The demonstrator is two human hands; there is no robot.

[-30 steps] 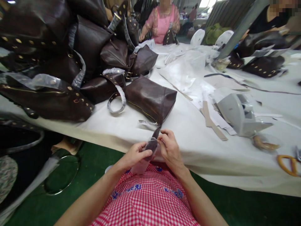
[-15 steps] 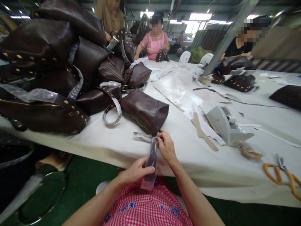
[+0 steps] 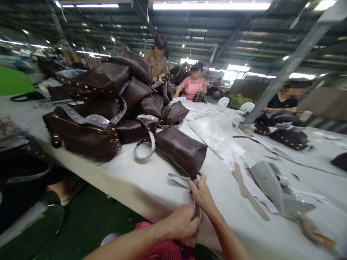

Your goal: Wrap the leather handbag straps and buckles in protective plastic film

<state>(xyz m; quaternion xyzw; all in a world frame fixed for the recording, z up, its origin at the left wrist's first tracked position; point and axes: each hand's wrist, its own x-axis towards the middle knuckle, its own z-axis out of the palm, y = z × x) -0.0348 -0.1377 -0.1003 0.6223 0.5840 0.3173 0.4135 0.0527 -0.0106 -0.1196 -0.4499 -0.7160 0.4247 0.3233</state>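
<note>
A dark brown leather bag [image 3: 183,146] with a gold zipper lies on its side near the table edge. At its near end, my right hand [image 3: 202,193] is closed on a plastic-wrapped strap where it meets the bag. Lower down, my left hand [image 3: 184,224] is curled round the hanging part of the same strap [image 3: 197,208], most of which the hands hide. A loose piece of clear plastic film [image 3: 177,178] sticks out to the left of my right hand. Left of the bag rests a studded strap loop [image 3: 145,155] in plastic.
Brown studded bags [image 3: 89,133] are heaped on the left. To the right lie cardboard strips [image 3: 248,193], a tape dispenser [image 3: 280,187] and a roll of tape [image 3: 316,233]. A slanted metal post [image 3: 287,68] rises from the table. Several people work around it.
The view has tilted up and turned left. My left hand has closed more tightly round the strap and come nearer to my right hand, which still grips by the bag's end.
</note>
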